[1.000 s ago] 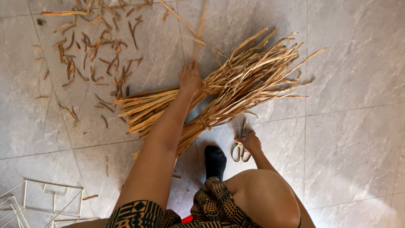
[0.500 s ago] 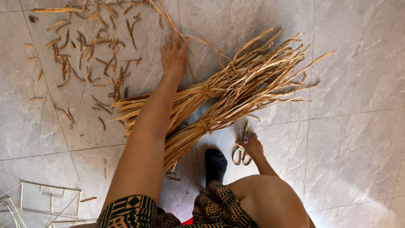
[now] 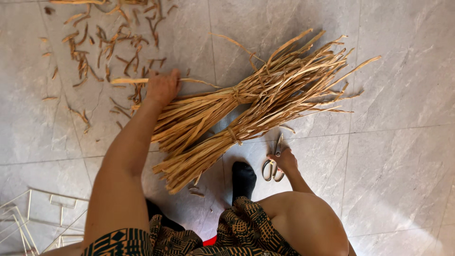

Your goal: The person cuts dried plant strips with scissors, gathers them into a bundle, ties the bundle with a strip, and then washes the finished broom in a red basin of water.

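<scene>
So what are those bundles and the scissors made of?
Bundles: dried plant strips, maybe palm leaf or straw; tan, matte, fibrous, tied with the same stuff. Scissors: blades look like bare metal, grey and shiny; the handle material is unclear.

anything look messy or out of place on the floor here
Yes: short dried strip scraps lie scattered loose over the grey tiles beyond the left hand, apart from the two tied bundles. Scissors lie on the floor at the right hand.

Tan, straw-coloured strips (image 3: 246, 109); brown scraps (image 3: 109, 47); grey marbled tiles (image 3: 403, 156); black sock (image 3: 243, 178); black-and-tan patterned cloth (image 3: 246, 227); white wire rack (image 3: 28, 218).
</scene>
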Tool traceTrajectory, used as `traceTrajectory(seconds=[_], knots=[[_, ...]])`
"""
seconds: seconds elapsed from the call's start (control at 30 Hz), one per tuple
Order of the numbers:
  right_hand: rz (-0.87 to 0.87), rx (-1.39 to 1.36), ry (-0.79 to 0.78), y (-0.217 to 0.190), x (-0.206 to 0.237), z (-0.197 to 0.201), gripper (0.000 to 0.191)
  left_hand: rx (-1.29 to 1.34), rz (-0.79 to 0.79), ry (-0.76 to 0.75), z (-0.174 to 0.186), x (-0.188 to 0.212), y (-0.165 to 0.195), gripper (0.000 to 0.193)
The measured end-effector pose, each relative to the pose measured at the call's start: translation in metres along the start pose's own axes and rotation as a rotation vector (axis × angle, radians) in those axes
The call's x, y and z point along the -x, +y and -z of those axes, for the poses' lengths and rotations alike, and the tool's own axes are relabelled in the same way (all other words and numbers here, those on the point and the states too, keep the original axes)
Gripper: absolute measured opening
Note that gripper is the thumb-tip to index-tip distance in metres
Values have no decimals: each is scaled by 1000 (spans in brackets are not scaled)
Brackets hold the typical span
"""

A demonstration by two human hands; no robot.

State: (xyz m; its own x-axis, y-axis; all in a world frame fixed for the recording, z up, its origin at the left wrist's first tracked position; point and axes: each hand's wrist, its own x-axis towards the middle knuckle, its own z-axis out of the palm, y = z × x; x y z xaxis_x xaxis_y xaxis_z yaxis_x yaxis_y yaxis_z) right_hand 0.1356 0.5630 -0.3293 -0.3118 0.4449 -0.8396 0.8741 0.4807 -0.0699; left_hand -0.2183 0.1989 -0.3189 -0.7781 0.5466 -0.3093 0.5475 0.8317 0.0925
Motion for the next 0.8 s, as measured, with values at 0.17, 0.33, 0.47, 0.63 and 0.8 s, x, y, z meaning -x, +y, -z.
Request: traceTrajectory(seconds=[0.17, 0.33, 0.47, 0.63, 0.8], knots=[[-32, -37, -16, -5, 3, 0, 77, 107, -4, 140, 20, 63, -63, 17], [-22, -52, -37, -12, 14, 6, 67, 107, 144, 319, 73, 130, -127, 17], [-21, -34, -86, -25, 27, 12, 63, 477, 489, 391, 127, 172, -155, 22], [73, 20, 77, -34, 48, 3, 67, 807, 409, 479, 158, 183, -117, 16], [295, 91, 177, -46, 82, 4, 61, 1402, 329, 196, 180, 164, -4, 21]])
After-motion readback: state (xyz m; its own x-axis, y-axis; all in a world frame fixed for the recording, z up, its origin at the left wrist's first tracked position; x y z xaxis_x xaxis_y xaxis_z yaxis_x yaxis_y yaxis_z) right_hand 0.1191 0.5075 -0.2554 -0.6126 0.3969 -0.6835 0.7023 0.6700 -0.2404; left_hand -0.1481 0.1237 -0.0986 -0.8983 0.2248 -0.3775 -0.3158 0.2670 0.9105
